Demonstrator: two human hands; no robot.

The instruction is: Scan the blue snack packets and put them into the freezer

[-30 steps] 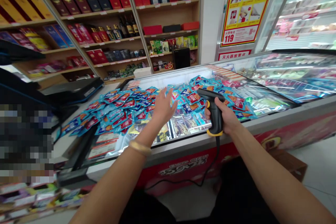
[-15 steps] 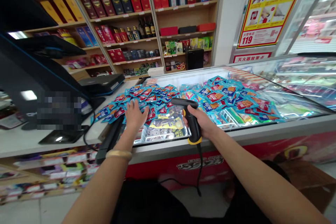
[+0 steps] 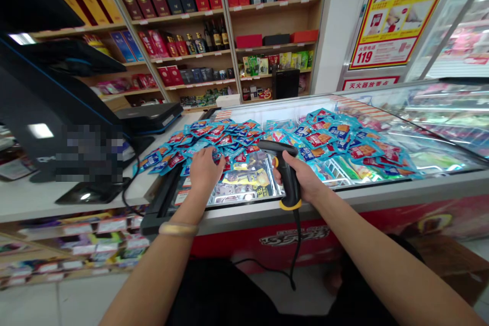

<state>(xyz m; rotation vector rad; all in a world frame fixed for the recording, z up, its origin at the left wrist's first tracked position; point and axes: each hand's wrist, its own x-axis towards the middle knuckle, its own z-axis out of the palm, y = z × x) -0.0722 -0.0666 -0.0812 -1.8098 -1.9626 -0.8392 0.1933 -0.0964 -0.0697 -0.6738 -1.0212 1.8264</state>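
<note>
My right hand (image 3: 301, 175) is wrapped round the grip of a black barcode scanner (image 3: 287, 173) with yellow trim, its head pointing left over the glass. My left hand (image 3: 204, 170) is at the near edge of the left pile of snack packets (image 3: 225, 135), small blue pouches with red or dark blue labels. Its fingers curl down and in, with a snack packet (image 3: 217, 155) partly showing between thumb and forefinger; the fingertips are hidden. A second heap of like snack packets (image 3: 324, 135) lies to the right, beyond the scanner.
Both piles rest on a glass-topped chest freezer (image 3: 214, 214) holding packaged goods. A cable (image 3: 297, 244) hangs from the scanner. At left a counter (image 3: 23, 204) bears a black checkout terminal (image 3: 76, 127). Behind, shelves (image 3: 183, 19) hold boxes and bottles; a red-and-yellow poster (image 3: 401, 15) hangs at right.
My left hand's spread fingers have curled in round a packet at the pile. The scanner stays in my right hand, at nearly the same place over the freezer. The view has shifted slightly.
</note>
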